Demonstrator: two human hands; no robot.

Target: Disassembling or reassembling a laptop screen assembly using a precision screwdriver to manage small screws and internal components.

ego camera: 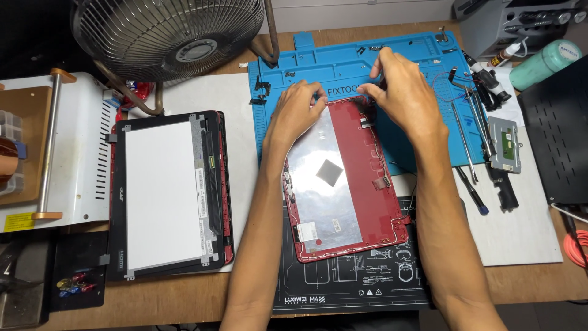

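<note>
Head view: both hands work at the far edge of a red plastic laptop lid shell [343, 184] with a silver foil lining, lying on the blue silicone repair mat [416, 67] on the wooden surface [520, 282]. Left hand [297, 110] presses the shell's corner, grip narrow; right hand [401, 89] pinches something small, too small to identify. A detached screen panel [162, 190] lies well to the left.

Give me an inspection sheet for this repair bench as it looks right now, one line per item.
Surface: wooden bench, blue work mat, black mat.
Job's things: red laptop lid, inner side up, foil lining showing.
Clutter: screen panel at left; tweezers and screwdrivers, touchpad board at right.
Grippers: left hand and right hand both pinch at the lid's top edge.
Cables: thin red wire; orange cable.
Surroundings: fan, green bottle.
</note>
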